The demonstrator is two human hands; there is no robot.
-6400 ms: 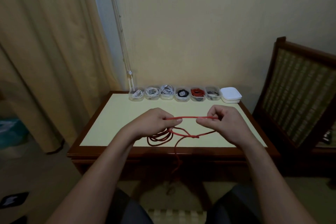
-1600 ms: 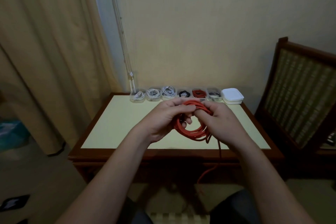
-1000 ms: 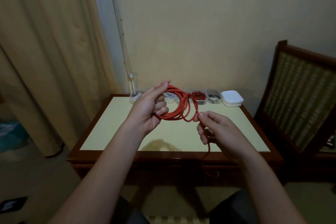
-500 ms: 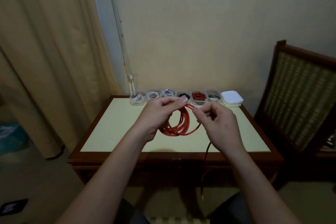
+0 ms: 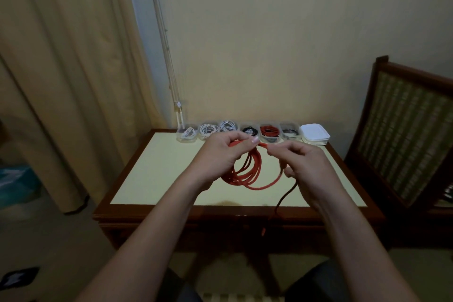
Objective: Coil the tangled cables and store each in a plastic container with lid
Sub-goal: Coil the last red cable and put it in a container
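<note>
Pinching the top of the coiled red cable (image 5: 256, 169) in left hand (image 5: 219, 158), above the yellow-topped wooden desk (image 5: 157, 174). Gripping its loose strand in right hand (image 5: 305, 169), at 3 o'clock of the coil

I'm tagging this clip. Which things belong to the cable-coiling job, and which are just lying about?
In the job: red cable, pinched by left hand and right hand; six filled containers; stack of white lids.
Lying about: chair; curtain; hanging cord by the wall.
</note>
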